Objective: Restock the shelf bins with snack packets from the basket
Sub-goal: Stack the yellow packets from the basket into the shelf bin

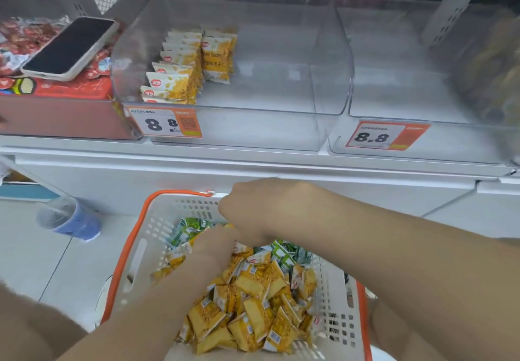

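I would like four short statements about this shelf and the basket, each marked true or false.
1. The phone lies in the basket. False: it lies on the red packets.
2. The left hand and the right hand both reach into the basket. True.
3. The middle bin is full. False: the shelved yellow packets stand only at its left side.
4. The basket holds loose yellow packets and green packets. True.

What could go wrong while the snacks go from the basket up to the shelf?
Green packets lie mixed among the yellow snack packets in the white plastic basket with the orange rim, so one might land in the clear plastic bin that holds yellow ones. The white-cased phone lies tilted on red packets beside that bin; a reaching arm might knock it off.
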Available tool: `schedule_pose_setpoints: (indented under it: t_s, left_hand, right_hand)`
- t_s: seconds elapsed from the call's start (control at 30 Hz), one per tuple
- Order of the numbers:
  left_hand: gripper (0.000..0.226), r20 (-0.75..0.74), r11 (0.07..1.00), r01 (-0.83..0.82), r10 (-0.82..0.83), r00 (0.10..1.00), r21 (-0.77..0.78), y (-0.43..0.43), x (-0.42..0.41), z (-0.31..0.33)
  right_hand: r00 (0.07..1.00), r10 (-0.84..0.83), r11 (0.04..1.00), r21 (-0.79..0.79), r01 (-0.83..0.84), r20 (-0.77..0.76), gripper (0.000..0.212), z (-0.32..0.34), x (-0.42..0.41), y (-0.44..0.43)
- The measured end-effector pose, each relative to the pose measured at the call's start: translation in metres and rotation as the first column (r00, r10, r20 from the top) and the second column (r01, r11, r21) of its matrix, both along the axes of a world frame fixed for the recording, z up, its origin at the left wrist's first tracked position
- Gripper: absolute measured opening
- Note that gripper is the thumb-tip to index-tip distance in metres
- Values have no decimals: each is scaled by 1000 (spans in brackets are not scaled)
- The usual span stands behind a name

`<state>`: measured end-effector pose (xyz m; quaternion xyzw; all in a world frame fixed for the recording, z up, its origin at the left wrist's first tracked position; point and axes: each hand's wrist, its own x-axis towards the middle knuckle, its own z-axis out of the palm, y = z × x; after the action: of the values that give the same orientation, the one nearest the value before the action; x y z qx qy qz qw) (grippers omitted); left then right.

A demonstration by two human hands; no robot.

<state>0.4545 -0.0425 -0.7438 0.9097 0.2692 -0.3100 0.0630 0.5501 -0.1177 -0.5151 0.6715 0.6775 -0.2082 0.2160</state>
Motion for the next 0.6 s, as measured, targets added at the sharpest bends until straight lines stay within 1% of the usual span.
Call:
schedule_pose_setpoints:
  t_s: [0.03, 0.1, 0.2, 0.27, 0.33, 0.4, 0.43, 0.47, 0.53, 0.57, 0.6]
  left_hand:
    - [27, -11, 999, 4, -3, 1000, 44, -2, 1, 3]
    - [24, 3, 997, 18, -19, 1000, 74, -3, 3, 6]
    - [20, -22, 996, 62, -61, 998, 60, -5, 2, 4]
    - [18, 23, 999, 35, -36, 999, 35, -5, 2, 7]
    - [16, 87, 999, 28, -26, 996, -28, -3, 4, 12]
    - [17, 155, 986, 15, 11, 988, -166, 3, 5, 20]
    - [18, 190, 974, 2, 41, 981, -226, 7, 6, 26]
    - [21, 242, 964, 1, 66, 968, -265, 12, 7, 33]
    - [20, 353, 955, -9, 118, 928, -296, 18, 10, 52]
    - [21, 405, 954, -12, 139, 904, -300, 20, 11, 67]
    - [28, 454, 950, -19, 166, 875, -312, 22, 12, 82]
  right_hand:
    - [1000, -3, 1000, 0, 3, 2, 4, 0, -1, 1]
    - [1000, -14, 1000, 5, 14, 8, 4, -2, -2, 3]
    - [1000, -30, 1000, 5, 30, 5, 16, -5, -2, 5]
    - [999, -33, 999, 12, 33, -5, 22, -6, -2, 6]
    - [999, -37, 999, 13, 37, -2, 19, -5, -1, 4]
    - [999, -49, 999, 13, 49, 9, 6, -1, 0, 3]
    - [998, -60, 998, 19, 60, 11, 3, 2, 2, 2]
    - [997, -79, 997, 27, 79, 9, 10, 5, 4, 1]
    - [994, -111, 993, 45, 111, -5, 21, 12, 10, 0]
    - [991, -136, 989, 59, 137, -9, 20, 16, 13, 0]
    - [986, -164, 984, 74, 164, -7, 16, 18, 18, -1]
